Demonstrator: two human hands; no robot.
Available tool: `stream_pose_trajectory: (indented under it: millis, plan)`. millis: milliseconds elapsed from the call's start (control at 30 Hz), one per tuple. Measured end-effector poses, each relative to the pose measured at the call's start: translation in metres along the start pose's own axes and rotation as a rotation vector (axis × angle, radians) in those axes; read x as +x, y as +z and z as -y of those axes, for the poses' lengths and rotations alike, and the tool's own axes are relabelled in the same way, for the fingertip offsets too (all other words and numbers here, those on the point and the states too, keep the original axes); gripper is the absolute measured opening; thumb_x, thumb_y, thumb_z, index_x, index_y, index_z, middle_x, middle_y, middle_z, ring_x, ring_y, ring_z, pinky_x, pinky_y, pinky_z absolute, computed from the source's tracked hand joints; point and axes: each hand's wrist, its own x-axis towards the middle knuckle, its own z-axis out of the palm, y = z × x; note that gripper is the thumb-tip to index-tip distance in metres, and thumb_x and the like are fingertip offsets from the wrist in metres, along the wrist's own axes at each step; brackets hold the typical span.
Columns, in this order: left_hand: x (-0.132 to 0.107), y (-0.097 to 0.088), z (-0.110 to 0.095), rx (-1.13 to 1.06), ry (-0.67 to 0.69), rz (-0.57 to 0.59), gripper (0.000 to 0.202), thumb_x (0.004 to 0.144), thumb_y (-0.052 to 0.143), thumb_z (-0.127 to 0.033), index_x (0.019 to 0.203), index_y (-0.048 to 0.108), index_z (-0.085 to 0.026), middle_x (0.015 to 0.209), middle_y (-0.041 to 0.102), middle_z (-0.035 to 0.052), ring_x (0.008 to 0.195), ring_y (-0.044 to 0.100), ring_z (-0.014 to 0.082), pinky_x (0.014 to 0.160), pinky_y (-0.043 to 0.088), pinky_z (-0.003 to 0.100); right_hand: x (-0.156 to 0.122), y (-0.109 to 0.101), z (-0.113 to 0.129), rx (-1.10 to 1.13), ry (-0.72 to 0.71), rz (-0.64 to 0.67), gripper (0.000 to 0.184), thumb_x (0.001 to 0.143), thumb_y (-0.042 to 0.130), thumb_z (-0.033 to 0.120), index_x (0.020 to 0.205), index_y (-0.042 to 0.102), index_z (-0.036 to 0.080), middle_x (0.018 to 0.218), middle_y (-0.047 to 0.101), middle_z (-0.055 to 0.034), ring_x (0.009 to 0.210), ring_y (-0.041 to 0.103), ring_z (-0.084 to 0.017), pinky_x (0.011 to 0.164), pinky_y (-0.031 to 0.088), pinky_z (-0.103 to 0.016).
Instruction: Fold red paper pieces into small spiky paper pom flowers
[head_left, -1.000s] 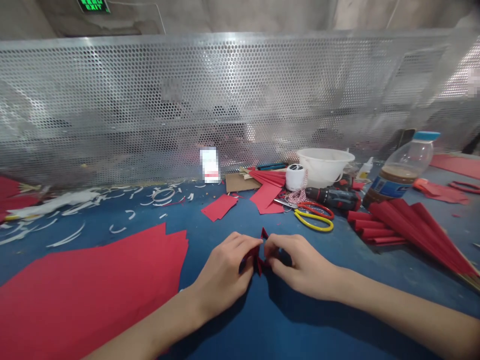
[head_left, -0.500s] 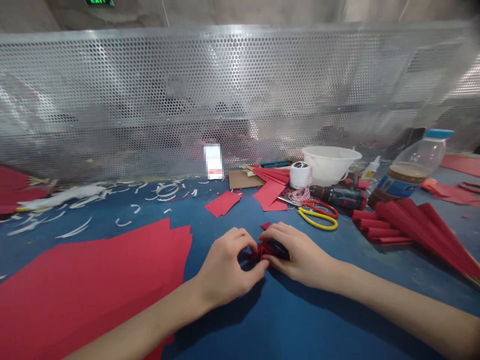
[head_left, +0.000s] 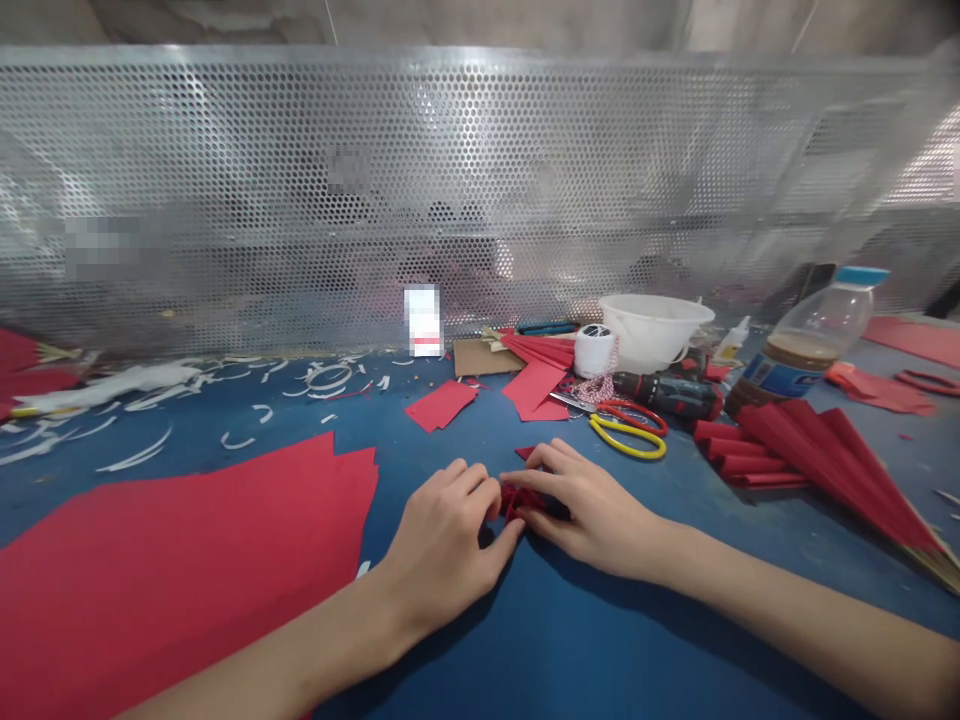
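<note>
Background: one perforated silver metal screen (head_left: 450, 190) is seen at 12 o'clock, standing behind a blue work table (head_left: 600, 640).
Left hand: one left hand (head_left: 442, 545) is curled, with the thumb and fingers closed on the paper from the 9 o'clock side.
Right hand: one right hand (head_left: 592, 515) is held with the fingers extended, their tips pinching the paper from the 3 o'clock side.
Held item: one small folded red paper piece (head_left: 517, 500) is gripped between both hands, on the table; its exact shape is hidden by the fingers.
Nearby: one small red paper scrap (head_left: 526, 452) is placed at 12 o'clock, just beyond the right hand's fingers.
Left side: one stack of red paper sheets (head_left: 165, 560) is laid at 9 o'clock.
Right side: one large pleated red paper fan (head_left: 817, 450) is laid at 3 o'clock.
Far side: one white plastic bowl (head_left: 652, 330), one black-and-red cordless drill (head_left: 667, 395), and one pair of steel scissors with red and yellow handles (head_left: 628, 430) are grouped at 1 o'clock.
</note>
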Motion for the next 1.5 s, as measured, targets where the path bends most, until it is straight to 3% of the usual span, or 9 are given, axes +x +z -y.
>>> stream_pose_trajectory:
  millis: [200,367,533,700,900,1233,1500]
  plan:
    - [-0.002,-0.001,0.003,-0.116,-0.019,0.052,0.011,0.094,0.051,-0.022,0.085,0.057,-0.02,0.087,0.062,0.0001,0.079,0.059,0.0166,0.069,0.045,0.029,0.001,-0.001,0.001,0.019,-0.029,-0.045,0.02,0.092,0.056,0.02,0.108,0.067,0.02,0.107,0.057,-0.009,0.099,0.053,-0.021,0.085,0.047,-0.035]
    - [0.002,0.0,0.006,-0.199,-0.004,0.063,0.018,0.097,0.045,-0.018,0.097,0.063,-0.023,0.097,0.063,0.0008,0.083,0.06,0.0153,0.074,0.046,0.027,0.0,0.003,-0.001,0.023,-0.049,-0.062,0.018,0.091,0.056,0.018,0.107,0.067,0.021,0.102,0.062,-0.0077,0.097,0.056,-0.022,0.085,0.047,-0.035]
    - [0.003,-0.003,0.002,-0.23,-0.091,-0.001,0.013,0.093,0.054,-0.026,0.088,0.064,-0.02,0.088,0.063,0.0011,0.072,0.059,0.0149,0.067,0.046,0.028,-0.002,0.005,-0.002,0.024,0.005,-0.095,0.015,0.09,0.058,0.021,0.101,0.068,0.02,0.1,0.064,-0.0081,0.1,0.06,-0.022,0.085,0.05,-0.034]
    - [0.003,-0.004,-0.002,-0.23,-0.04,-0.004,0.013,0.083,0.068,-0.032,0.085,0.066,-0.019,0.083,0.063,0.0022,0.073,0.059,0.0172,0.067,0.047,0.029,-0.004,0.006,-0.003,0.031,0.048,-0.101,0.014,0.09,0.058,0.022,0.098,0.069,0.021,0.103,0.064,-0.0081,0.103,0.061,-0.022,0.086,0.051,-0.032]
    - [0.005,-0.003,0.003,-0.358,-0.068,-0.008,0.01,0.086,0.061,-0.018,0.088,0.07,-0.021,0.089,0.069,0.0017,0.078,0.063,0.0161,0.072,0.049,0.028,-0.003,0.003,-0.001,0.086,0.048,-0.085,0.014,0.089,0.057,0.02,0.098,0.068,0.021,0.103,0.064,-0.0076,0.105,0.061,-0.022,0.089,0.051,-0.033]
    - [0.009,-0.004,0.007,-0.542,-0.154,0.009,0.013,0.089,0.06,-0.021,0.09,0.073,-0.023,0.083,0.074,-0.0009,0.073,0.066,0.0153,0.068,0.052,0.026,0.003,-0.004,0.001,0.308,0.14,-0.096,0.017,0.094,0.053,0.02,0.088,0.069,0.02,0.093,0.067,-0.0051,0.093,0.062,-0.02,0.087,0.048,-0.033]
    - [0.002,0.0,0.008,-0.397,0.074,-0.157,0.014,0.087,0.067,-0.024,0.1,0.072,-0.021,0.093,0.072,0.0028,0.083,0.065,0.0157,0.076,0.051,0.027,0.005,-0.005,0.008,0.472,0.307,-0.104,0.02,0.094,0.054,0.024,0.086,0.072,0.019,0.089,0.068,-0.0025,0.085,0.062,-0.017,0.078,0.046,-0.028]
